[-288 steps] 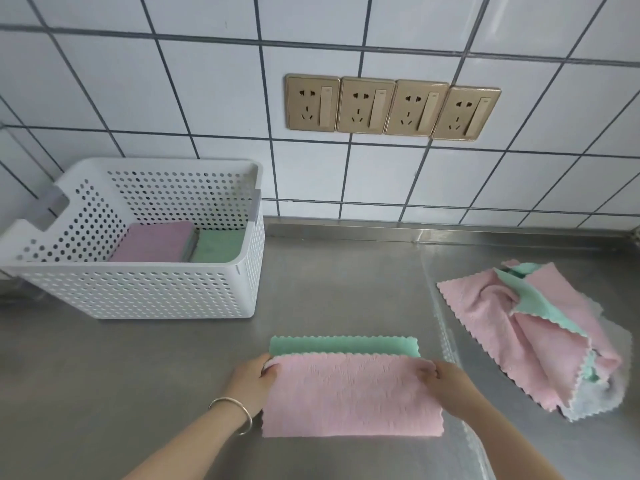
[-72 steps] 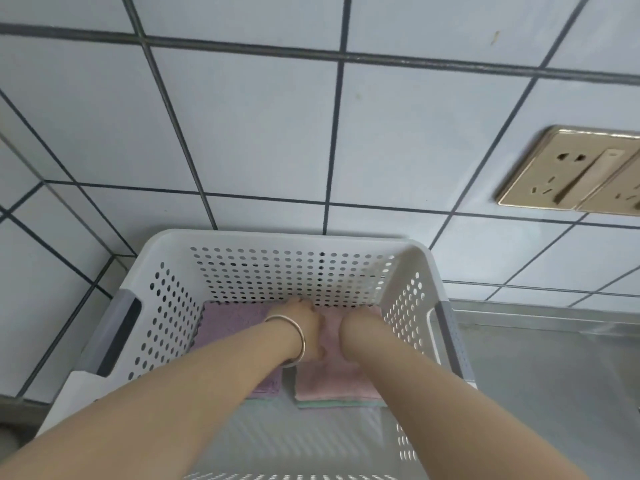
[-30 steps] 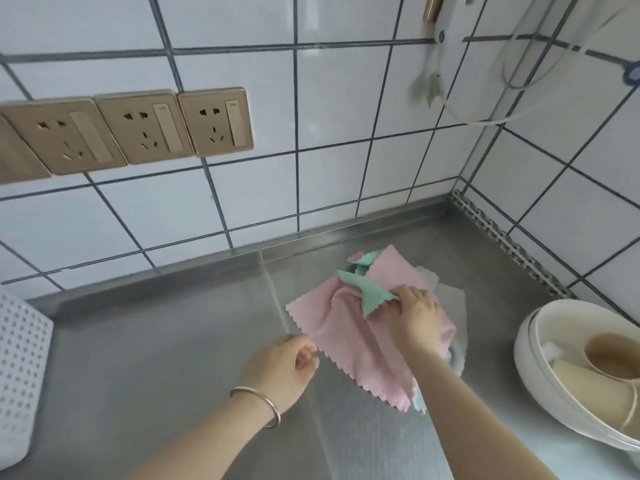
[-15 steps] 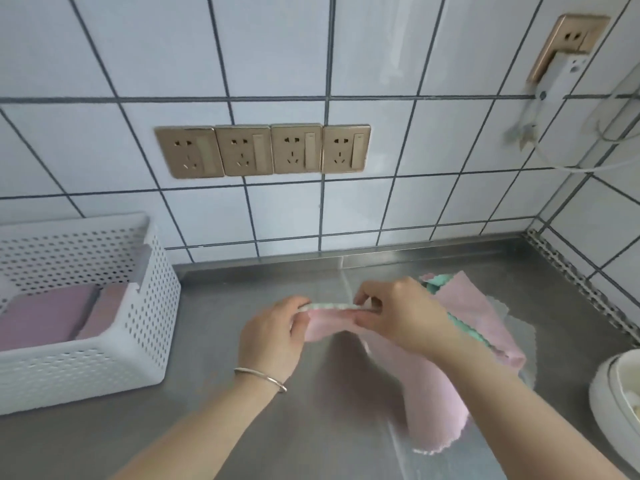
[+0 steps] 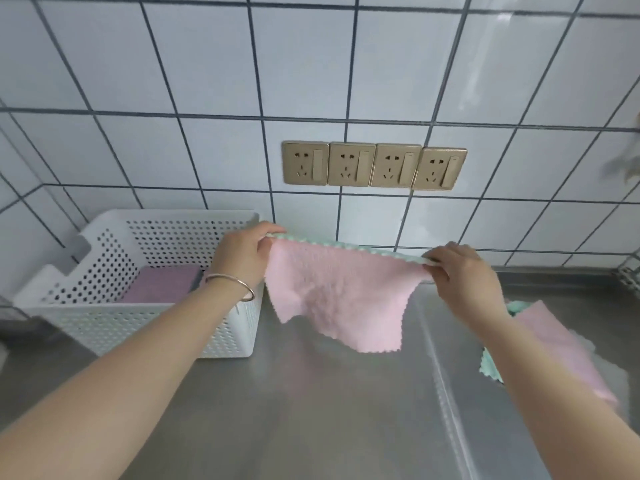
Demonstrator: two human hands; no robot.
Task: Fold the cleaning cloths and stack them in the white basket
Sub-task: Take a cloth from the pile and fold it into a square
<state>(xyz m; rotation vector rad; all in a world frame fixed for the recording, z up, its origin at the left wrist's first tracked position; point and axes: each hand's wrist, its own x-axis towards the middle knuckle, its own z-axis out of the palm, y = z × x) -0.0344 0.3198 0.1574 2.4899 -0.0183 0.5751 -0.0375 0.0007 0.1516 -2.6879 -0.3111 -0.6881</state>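
Sitting at the far left of a steel counter [image 5: 311,410], a white perforated basket [image 5: 114,323] stands against a white tiled wall [image 5: 207,81]. Inside it lies a folded purple cloth [image 5: 157,289], flat on the bottom; whatever lies beside it is hidden behind the left forearm. That forearm crosses in front of the basket's right end and wears a thin metal bangle [image 5: 230,284] at the wrist. The left hand [image 5: 242,252] is raised above the counter, its thumb and fingers pinching the upper left corner of a pink cloth [image 5: 341,296]. This cloth hangs spread between both hands, clear of the counter, its scalloped lower edge drooping unevenly and a mint green backing showing along the top edge. The right hand [image 5: 464,275] pinches the upper right corner, fingers curled around it. Behind the cloth, four gold wall sockets [image 5: 374,165] sit in a row on the tiles. Farther right, partly covered by the right forearm, a loose pile of cloths [image 5: 550,348], pink and mint green, lies on the counter.
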